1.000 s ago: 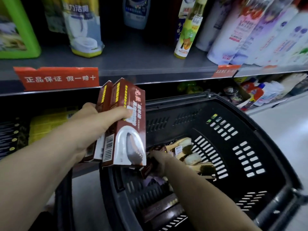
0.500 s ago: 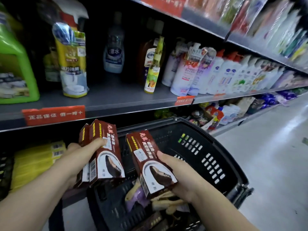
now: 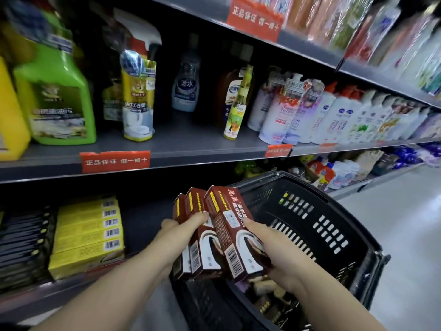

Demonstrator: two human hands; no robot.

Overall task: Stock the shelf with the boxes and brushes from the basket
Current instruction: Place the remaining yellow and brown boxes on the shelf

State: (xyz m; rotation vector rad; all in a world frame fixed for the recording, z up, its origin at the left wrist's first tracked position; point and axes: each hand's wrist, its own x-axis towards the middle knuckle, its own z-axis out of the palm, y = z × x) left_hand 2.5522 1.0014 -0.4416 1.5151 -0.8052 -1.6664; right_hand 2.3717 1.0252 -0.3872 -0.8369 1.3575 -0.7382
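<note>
Three brown boxes (image 3: pixel 216 247) up over the one black basket (image 3: pixel 334 212): left hand (image 3: pixel 176 232) grips two, right hand (image 3: pixel 269 249) grips the third, butted against them. Grey shop shelf (image 3: pixel 191 145) alongside, yellow boxes (image 3: pixel 88 235) stacked lower down, pale aisle floor (image 3: pixel 405 235).

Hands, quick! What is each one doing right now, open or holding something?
Left hand: closed, holding two brown boxes.
Right hand: closed, holding a third brown box beside them.
</note>
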